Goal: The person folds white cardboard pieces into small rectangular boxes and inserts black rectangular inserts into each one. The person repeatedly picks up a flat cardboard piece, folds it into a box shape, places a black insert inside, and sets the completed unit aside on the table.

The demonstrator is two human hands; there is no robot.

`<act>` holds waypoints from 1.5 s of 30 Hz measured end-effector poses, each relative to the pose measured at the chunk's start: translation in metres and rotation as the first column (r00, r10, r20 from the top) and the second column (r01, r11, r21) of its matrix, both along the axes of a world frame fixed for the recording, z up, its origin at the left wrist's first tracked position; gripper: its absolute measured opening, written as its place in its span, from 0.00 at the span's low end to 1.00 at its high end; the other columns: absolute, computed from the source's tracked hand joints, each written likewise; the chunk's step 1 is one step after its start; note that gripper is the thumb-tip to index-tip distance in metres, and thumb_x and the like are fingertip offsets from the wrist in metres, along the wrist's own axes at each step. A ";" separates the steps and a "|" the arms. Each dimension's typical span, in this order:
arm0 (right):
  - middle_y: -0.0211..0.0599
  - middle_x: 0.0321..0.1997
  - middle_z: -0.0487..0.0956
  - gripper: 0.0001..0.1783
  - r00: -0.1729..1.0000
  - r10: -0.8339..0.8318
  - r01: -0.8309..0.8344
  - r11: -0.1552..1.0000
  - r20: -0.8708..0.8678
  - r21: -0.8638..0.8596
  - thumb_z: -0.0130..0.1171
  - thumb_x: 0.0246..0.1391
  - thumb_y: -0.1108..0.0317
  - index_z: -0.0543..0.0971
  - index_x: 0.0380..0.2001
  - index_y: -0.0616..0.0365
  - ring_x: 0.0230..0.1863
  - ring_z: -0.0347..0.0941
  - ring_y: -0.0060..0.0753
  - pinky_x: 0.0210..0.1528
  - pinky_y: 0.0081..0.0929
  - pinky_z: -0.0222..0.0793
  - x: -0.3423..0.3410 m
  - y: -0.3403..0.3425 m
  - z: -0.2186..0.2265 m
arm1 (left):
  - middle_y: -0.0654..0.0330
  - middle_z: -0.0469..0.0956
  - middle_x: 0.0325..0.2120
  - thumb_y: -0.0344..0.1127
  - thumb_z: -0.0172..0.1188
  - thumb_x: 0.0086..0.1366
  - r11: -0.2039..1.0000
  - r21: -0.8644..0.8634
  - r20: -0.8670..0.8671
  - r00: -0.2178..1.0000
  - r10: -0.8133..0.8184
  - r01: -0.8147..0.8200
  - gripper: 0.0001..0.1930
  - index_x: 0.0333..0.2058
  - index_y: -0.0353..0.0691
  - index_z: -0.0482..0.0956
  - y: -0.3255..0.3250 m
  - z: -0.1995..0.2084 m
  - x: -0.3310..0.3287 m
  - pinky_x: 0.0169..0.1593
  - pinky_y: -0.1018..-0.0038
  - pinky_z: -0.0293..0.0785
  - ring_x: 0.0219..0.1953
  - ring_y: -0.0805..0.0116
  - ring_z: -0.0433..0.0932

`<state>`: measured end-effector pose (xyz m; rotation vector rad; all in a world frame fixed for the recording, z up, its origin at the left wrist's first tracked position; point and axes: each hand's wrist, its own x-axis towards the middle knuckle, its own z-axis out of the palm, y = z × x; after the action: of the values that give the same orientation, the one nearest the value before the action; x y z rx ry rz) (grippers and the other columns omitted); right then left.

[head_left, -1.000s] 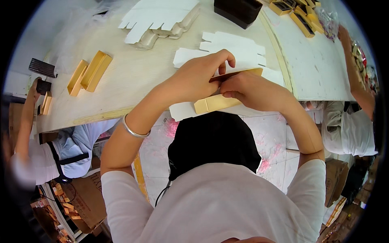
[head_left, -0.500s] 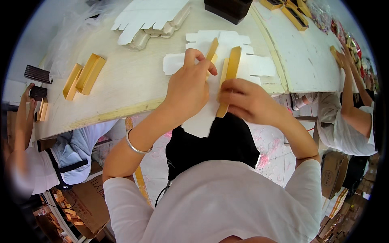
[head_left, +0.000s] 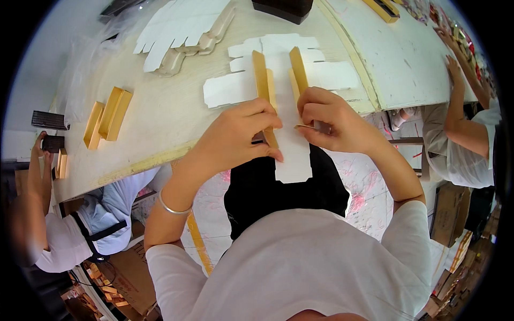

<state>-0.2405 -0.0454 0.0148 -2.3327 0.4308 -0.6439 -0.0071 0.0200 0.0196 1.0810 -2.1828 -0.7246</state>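
Since a second ago the flat white die-cut card blank with gold folded side strips (head_left: 284, 107) has swung from crosswise to lengthwise, both strips now raised upright; folding appears under way. The left hand (head_left: 235, 136) pinches the left strip, the right hand (head_left: 329, 117) pinches the right. The blank overhangs the pale wooden table (head_left: 160, 117) edge.

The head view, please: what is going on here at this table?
A person is folding a flat cardboard box blank, white with gold side flaps, at the near edge of a wooden table. The left hand pinches the left gold flap; the right hand holds the right flap. More white blanks and finished gold boxes lie further back. Other people work nearby.
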 end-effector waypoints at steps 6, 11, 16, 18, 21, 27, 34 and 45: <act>0.39 0.39 0.70 0.11 0.998 -0.003 0.014 0.983 -0.063 0.181 0.64 0.43 0.78 0.70 0.25 0.61 0.37 0.68 0.38 0.37 0.27 0.67 0.001 0.001 0.009 | 0.62 0.72 0.20 0.37 0.71 0.47 0.967 -0.085 -0.015 0.971 0.241 -0.241 0.16 0.34 0.41 0.76 -0.004 -0.008 -0.038 0.26 0.72 0.68 0.23 0.66 0.74; 0.45 0.56 0.67 0.23 1.000 0.005 -0.005 0.931 0.001 0.365 0.68 0.38 0.75 0.72 0.41 0.57 0.44 0.69 0.43 0.44 0.32 0.68 -0.013 0.006 0.018 | 0.62 0.72 0.19 0.37 0.69 0.51 0.961 -0.017 -0.070 0.959 0.274 -0.276 0.10 0.27 0.39 0.78 0.000 -0.012 -0.035 0.25 0.71 0.67 0.22 0.65 0.74; 0.46 0.64 0.63 0.31 0.978 -0.163 0.091 0.896 -0.132 -0.434 0.67 0.33 0.77 0.72 0.47 0.60 0.50 0.69 0.43 0.47 0.34 0.66 -0.010 0.035 0.008 | 0.60 0.73 0.21 0.34 0.67 0.52 0.959 0.072 -0.056 0.959 0.279 -0.275 0.08 0.27 0.39 0.78 0.001 -0.006 -0.033 0.26 0.72 0.69 0.22 0.65 0.75; 0.47 0.62 0.64 0.29 0.981 -0.191 0.147 0.849 -0.037 -0.508 0.66 0.32 0.77 0.73 0.45 0.61 0.50 0.69 0.44 0.46 0.35 0.66 -0.009 0.038 -0.010 | 0.60 0.74 0.22 0.34 0.67 0.53 0.955 0.130 -0.041 0.961 0.275 -0.268 0.08 0.28 0.37 0.78 0.001 0.000 -0.034 0.27 0.74 0.69 0.23 0.67 0.74; 0.46 0.57 0.68 0.24 0.983 -0.175 0.175 0.854 0.046 -0.490 0.65 0.31 0.78 0.76 0.40 0.62 0.47 0.70 0.44 0.44 0.35 0.68 -0.003 0.035 -0.010 | 0.61 0.75 0.29 0.36 0.67 0.55 0.927 0.373 -0.155 0.981 0.114 -0.049 0.15 0.38 0.38 0.75 -0.002 0.019 -0.019 0.30 0.77 0.69 0.25 0.72 0.72; 0.39 0.39 0.72 0.13 0.969 -0.104 0.103 0.995 0.222 0.016 0.61 0.45 0.81 0.76 0.37 0.63 0.35 0.71 0.38 0.36 0.30 0.68 0.004 0.020 -0.013 | 0.61 0.72 0.41 0.38 0.65 0.59 0.909 0.403 -0.422 0.903 0.081 0.108 0.27 0.51 0.42 0.58 0.003 -0.002 -0.008 0.33 0.79 0.67 0.28 0.76 0.67; 0.40 0.39 0.72 0.11 0.909 -0.289 0.273 0.957 0.301 0.097 0.61 0.48 0.78 0.77 0.38 0.60 0.31 0.70 0.33 0.32 0.27 0.68 0.011 0.032 -0.018 | 0.55 0.68 0.49 0.28 0.53 0.66 0.959 0.239 -0.453 0.857 0.247 -0.150 0.15 0.48 0.39 0.59 0.009 -0.011 -0.028 0.31 0.76 0.65 0.24 0.74 0.65; 0.33 0.33 0.71 0.10 0.972 -0.236 0.211 0.882 -0.007 -0.422 0.61 0.39 0.77 0.77 0.29 0.57 0.30 0.70 0.38 0.33 0.30 0.64 0.017 0.028 0.001 | 0.56 0.74 0.37 0.29 0.60 0.61 0.936 0.010 -0.161 0.924 0.348 -0.351 0.06 0.31 0.36 0.72 0.020 -0.004 -0.039 0.28 0.69 0.70 0.23 0.62 0.73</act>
<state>-0.2238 -0.0170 0.0163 -2.7400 0.6502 -0.8488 -0.0464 0.0403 0.0159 1.3106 -1.7924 -0.6028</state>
